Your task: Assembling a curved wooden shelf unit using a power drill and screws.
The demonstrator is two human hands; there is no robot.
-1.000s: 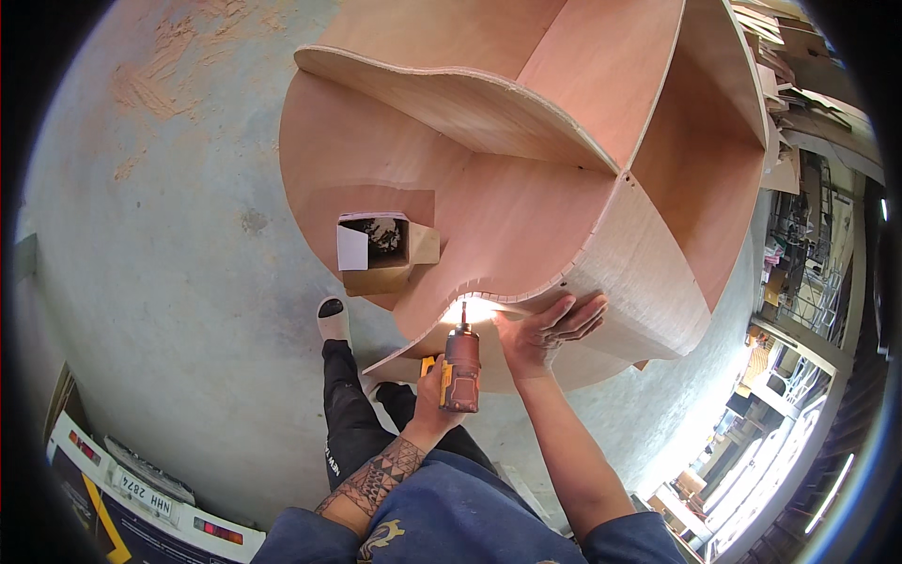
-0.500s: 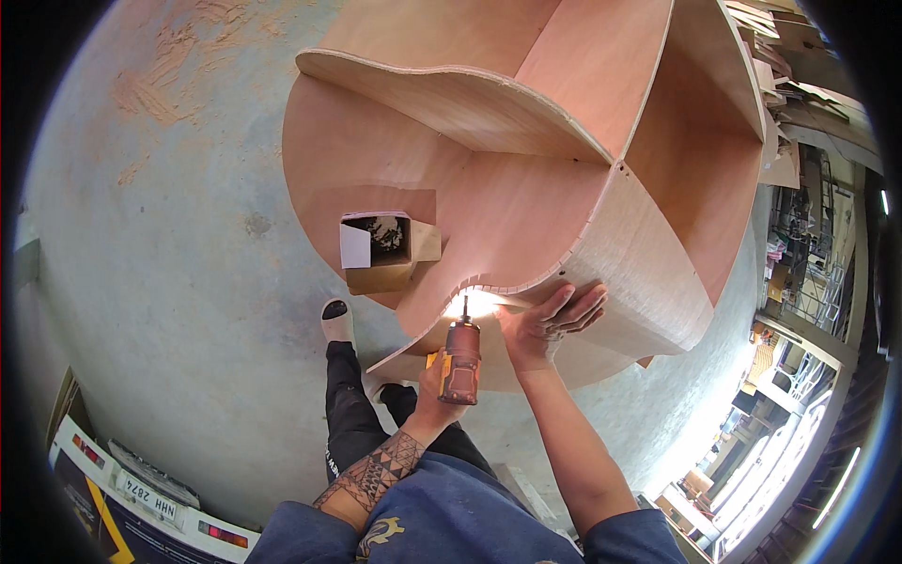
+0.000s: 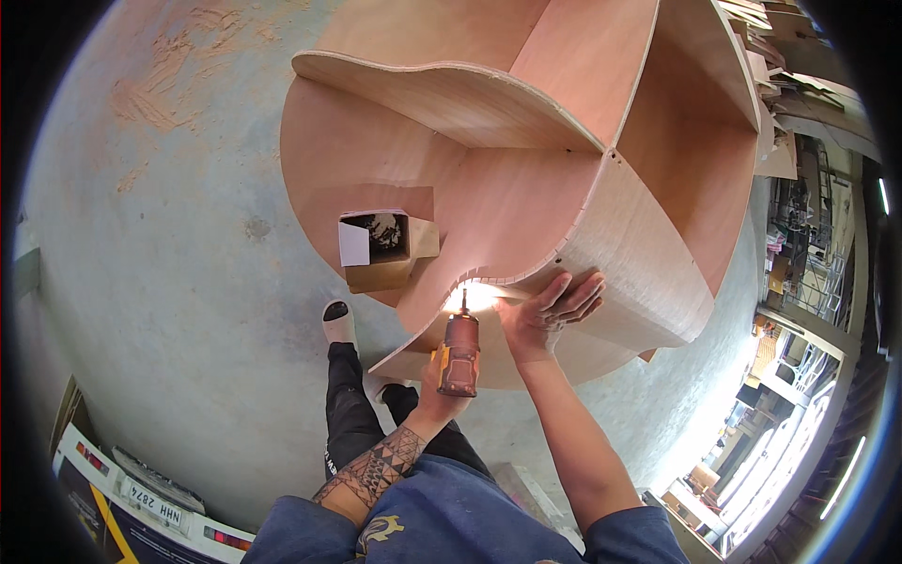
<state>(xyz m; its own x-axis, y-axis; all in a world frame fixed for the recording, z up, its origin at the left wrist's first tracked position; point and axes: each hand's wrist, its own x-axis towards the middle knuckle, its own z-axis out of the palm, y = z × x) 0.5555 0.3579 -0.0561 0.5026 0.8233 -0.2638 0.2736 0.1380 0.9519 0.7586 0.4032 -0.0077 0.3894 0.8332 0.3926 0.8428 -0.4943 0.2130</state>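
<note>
My left hand (image 3: 440,393) is wrapped round the handle of a red and yellow power drill (image 3: 459,355). The drill's bit points away from me at the curved edge of a thin plywood sheet (image 3: 611,249), and its lamp casts a bright glow there. Against the outside of that bent sheet rests my right hand (image 3: 547,318), fingers stretched out and thumb side near the glow. The sheet follows the wavy edge of a plywood panel (image 3: 536,202), part of a large round frame with upright dividers (image 3: 451,94). Whether the bit touches the wood I cannot tell.
A cardboard box (image 3: 381,277) with its top flaps open holds small pieces and sits on the panel at left. Wood shavings (image 3: 174,80) lie on the floor at far left. A vehicle's rear (image 3: 141,503) is at lower left; offcuts (image 3: 775,122) are stacked at far right.
The top of the bent sheet and the dividers has shifted slightly left and away in the picture. Both hands and the drill have moved a little farther away.
</note>
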